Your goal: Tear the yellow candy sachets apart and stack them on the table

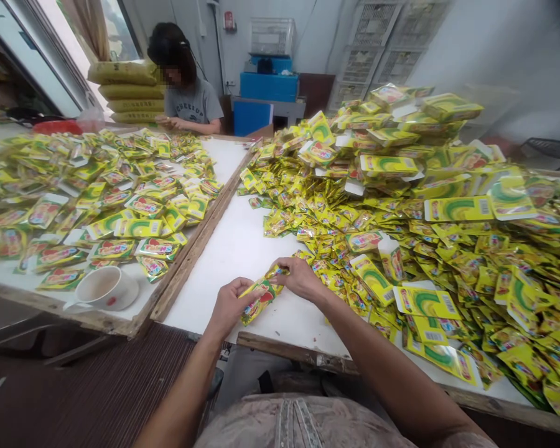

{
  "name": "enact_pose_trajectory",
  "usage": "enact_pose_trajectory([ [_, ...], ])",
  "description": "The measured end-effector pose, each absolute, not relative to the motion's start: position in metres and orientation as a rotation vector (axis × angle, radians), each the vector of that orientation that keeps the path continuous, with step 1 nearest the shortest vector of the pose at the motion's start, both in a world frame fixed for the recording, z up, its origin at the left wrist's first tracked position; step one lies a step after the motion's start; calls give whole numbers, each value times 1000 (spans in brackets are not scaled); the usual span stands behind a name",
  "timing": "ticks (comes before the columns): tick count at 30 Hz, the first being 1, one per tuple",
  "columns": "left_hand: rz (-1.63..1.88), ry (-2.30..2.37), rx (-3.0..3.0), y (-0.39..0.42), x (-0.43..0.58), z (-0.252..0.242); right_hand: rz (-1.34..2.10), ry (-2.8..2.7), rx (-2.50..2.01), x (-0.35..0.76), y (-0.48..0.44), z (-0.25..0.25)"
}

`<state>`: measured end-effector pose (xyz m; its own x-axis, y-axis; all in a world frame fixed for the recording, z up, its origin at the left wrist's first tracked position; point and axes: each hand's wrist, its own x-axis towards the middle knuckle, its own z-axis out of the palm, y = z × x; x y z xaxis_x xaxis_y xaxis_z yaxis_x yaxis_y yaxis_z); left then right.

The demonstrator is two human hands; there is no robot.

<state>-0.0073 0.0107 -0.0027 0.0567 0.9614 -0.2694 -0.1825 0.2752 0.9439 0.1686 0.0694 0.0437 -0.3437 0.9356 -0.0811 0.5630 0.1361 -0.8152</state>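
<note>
A small yellow-green box with red print is gripped by my left hand, just above the white tabletop near its front edge. At the upper right end of that box, my right hand pinches a small yellow packet between thumb and fingers. The packet lies against the box's end; whether part of it is inside is hard to see. A large heap of small yellow packets spreads over the table to the right of my hands, with several flat boxes lying on it.
A white cup of drink stands at the front of the left table, beside many scattered boxes. A wooden edge strip divides the two tables. Across the table sits a person near stacked sacks. Blue boxes stand behind.
</note>
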Motion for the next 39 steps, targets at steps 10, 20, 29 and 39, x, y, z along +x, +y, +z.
enact_pose_trajectory([
  [10,1045,1021,584,13,-7,8,964,-1615,-1412,163,51,32],
  [20,1008,1045,548,8,-6,6,916,-1780,-1441,177,43,25],
  [29,893,999,551,8,-16,13,1182,-1987,-1301,190,56,45],
  [39,979,1040,647,8,-3,3,968,-1945,-1420,172,42,38],
])
